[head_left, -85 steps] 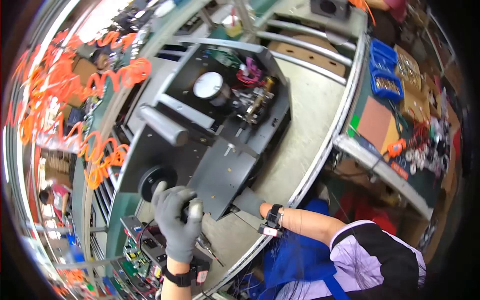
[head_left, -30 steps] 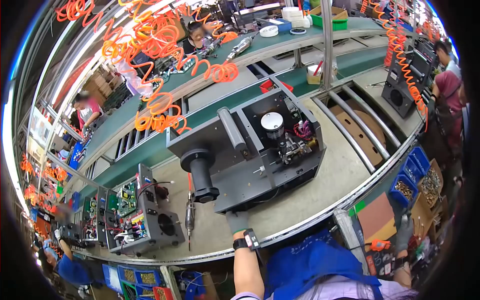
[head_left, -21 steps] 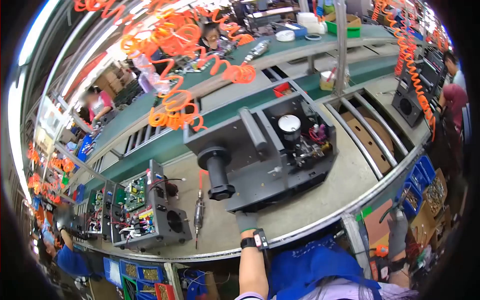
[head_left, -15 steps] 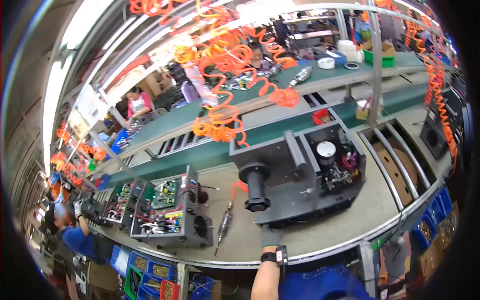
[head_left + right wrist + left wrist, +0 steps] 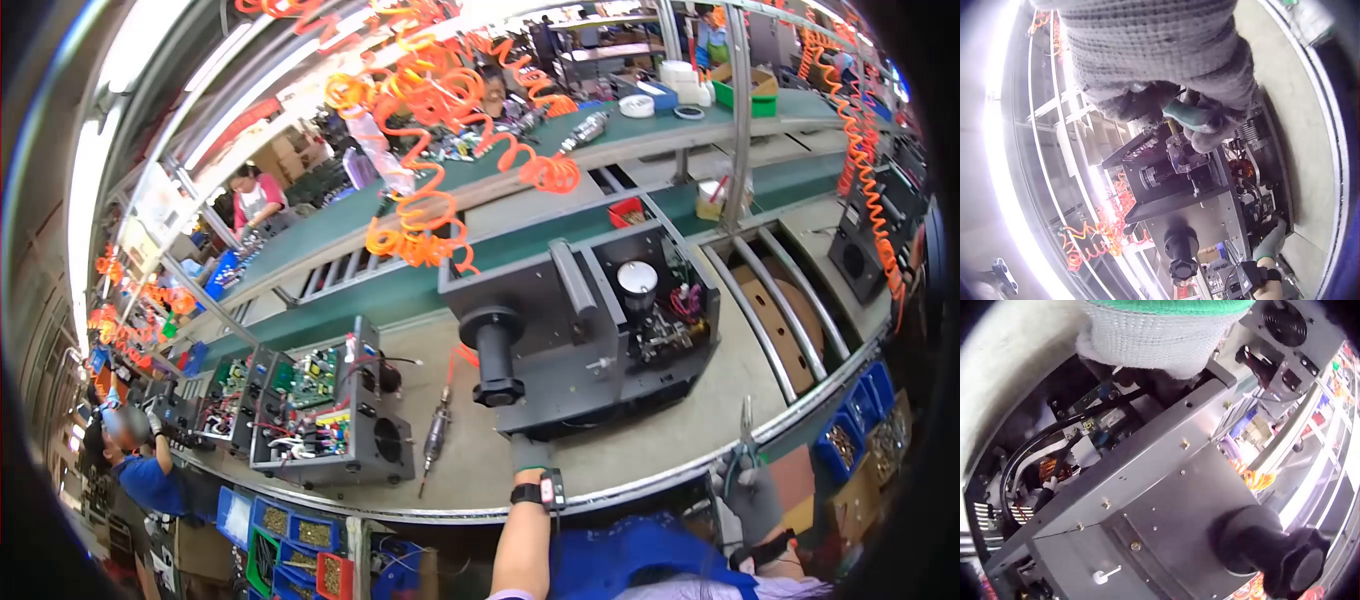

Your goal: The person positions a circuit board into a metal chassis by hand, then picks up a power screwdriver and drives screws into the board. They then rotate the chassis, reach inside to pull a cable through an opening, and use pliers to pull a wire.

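Note:
My gloved left hand (image 5: 530,454) is at the near lower edge of a dark grey machine housing (image 5: 560,390) lying on the bench. In the left wrist view this left hand (image 5: 1154,340) reaches into the open side, among circuit boards and a black cable (image 5: 1041,439); its fingertips are hidden inside. On the housing stand a black spool holder (image 5: 495,362) and a motor with a white round cap (image 5: 636,277). My gloved right hand (image 5: 757,500), right of the machine, grips pliers (image 5: 746,432). Their green handle (image 5: 1191,117) shows between the fingers in the right wrist view.
A power screwdriver (image 5: 436,435) lies left of the machine on the bench (image 5: 470,490). Further left stand opened units with circuit boards (image 5: 310,400). Orange coiled hoses (image 5: 430,210) hang above. Blue parts bins (image 5: 845,440) sit at the right. Metal rollers (image 5: 790,310) lie beyond the machine.
My left hand has left the spool holder for the machine's lower edge. My right hand left that edge, reached to the side bench by the bins, and came back toward the machine holding pliers.

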Available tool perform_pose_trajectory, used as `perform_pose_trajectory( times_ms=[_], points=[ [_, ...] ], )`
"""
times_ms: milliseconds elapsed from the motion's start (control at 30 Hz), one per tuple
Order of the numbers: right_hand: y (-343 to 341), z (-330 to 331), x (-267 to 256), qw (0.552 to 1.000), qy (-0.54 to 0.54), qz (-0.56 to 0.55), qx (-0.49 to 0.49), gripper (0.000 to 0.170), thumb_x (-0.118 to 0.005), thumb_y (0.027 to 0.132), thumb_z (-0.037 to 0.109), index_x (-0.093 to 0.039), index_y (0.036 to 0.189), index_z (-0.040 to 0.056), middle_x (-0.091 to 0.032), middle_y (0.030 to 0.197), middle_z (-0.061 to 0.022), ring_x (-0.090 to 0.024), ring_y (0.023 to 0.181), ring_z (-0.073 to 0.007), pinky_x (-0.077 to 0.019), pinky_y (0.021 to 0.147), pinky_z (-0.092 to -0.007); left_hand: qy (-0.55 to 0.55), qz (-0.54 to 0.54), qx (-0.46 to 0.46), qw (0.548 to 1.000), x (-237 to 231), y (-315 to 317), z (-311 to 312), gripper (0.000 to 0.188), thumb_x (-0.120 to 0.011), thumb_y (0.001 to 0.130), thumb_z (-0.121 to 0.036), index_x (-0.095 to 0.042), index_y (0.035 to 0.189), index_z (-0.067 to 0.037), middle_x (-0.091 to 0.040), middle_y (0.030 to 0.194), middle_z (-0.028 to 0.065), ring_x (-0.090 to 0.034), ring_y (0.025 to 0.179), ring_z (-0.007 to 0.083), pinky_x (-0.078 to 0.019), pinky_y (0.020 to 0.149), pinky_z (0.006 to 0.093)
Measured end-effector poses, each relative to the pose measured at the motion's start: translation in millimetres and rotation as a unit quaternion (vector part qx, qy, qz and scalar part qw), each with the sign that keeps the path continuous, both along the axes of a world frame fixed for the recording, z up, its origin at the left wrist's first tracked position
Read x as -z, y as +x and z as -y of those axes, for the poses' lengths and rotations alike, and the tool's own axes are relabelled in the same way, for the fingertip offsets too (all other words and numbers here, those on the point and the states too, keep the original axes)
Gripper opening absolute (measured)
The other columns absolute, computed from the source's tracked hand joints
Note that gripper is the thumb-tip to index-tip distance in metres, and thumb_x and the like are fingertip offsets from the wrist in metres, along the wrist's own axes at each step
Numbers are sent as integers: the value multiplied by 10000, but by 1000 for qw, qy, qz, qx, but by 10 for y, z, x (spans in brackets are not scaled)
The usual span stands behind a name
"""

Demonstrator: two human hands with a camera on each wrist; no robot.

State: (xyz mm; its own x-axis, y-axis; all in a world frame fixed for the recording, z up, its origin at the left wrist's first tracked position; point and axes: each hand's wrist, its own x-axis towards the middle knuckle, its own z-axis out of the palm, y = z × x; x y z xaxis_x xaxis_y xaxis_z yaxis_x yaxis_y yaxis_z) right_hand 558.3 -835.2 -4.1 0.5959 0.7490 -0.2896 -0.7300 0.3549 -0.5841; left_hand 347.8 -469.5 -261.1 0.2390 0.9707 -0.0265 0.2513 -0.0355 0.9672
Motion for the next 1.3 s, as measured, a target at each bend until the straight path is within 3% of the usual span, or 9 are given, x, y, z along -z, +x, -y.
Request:
perform_pose_trajectory(
  times_ms=[133,367,433,500,733,867,967,1100,1300],
  points=[
    [20,-51,-1,1000,-9,12,-21,387,-546,676,7,-539,1059,62,-570,1004,-70,-600,939,-244,-543,805,-406,-259,367,-28,893,195,0,-44,400,-708,705,-49,-606,1081,39,-659,914,109,-595,817,166,-499,772,300],
    [-49,-156,-69,996,-61,48,-43,438,-518,674,8,-531,1113,19,-575,1049,-101,-607,1001,-228,-542,860,-399,-202,311,-43,928,144,128,9,341,-465,877,-124,-589,1184,-43,-637,1157,109,-590,1033,244,-468,927,427],
    [-109,-224,-190,992,-104,52,-46,454,-518,675,9,-528,1129,4,-580,1074,-110,-610,1001,-234,-544,869,-394,-263,390,-49,881,207,86,-44,338,-393,935,-190,-606,1172,-78,-635,1201,118,-598,1081,292,-464,975,492],
    [-139,-250,-133,990,-110,59,-60,482,-514,664,13,-526,1144,-20,-580,1110,-119,-607,1015,-237,-546,872,-388,-410,601,-73,682,221,31,-140,327,-402,936,-188,-613,1153,-63,-637,1197,121,-610,1062,295,-476,961,477],
    [-297,-511,-121,973,-150,76,-156,449,-531,650,37,-544,1094,-26,-581,1110,-133,-605,1028,-254,-539,877,-383,-169,266,-8,949,-361,123,199,344,-440,915,31,-533,1246,40,-600,1208,116,-593,1076,220,-479,975,348],
    [-515,-644,-222,965,-169,70,-188,369,-528,672,28,-559,1036,-27,-569,1139,-152,-593,1061,-273,-536,887,-409,-56,172,5,984,-99,109,175,358,-521,809,82,-602,1155,45,-643,1138,89,-634,1011,184,-510,932,334],
    [-590,-704,-276,965,-158,54,-202,333,-544,734,10,-556,1065,-13,-564,1154,-145,-586,1084,-275,-531,898,-430,-278,504,-89,813,-48,219,97,309,-557,776,49,-648,1071,37,-682,966,120,-664,886,210,-536,814,323],
    [-631,-747,-264,954,-181,64,-231,297,-584,776,27,-558,1071,-1,-564,1107,-120,-590,1032,-251,-525,871,-405,-10,127,-79,989,425,237,69,242,-565,749,-11,-669,964,27,-668,846,205,-655,788,338,-525,717,393],
    [-773,-871,-285,948,-168,-28,-270,275,-533,729,11,-538,1001,-24,-557,1004,-134,-550,871,-245,-492,801,-390,4,-80,-18,997,-150,120,185,273,-536,743,-45,-665,975,20,-658,888,260,-625,838,434,-504,734,455]
  ],
)
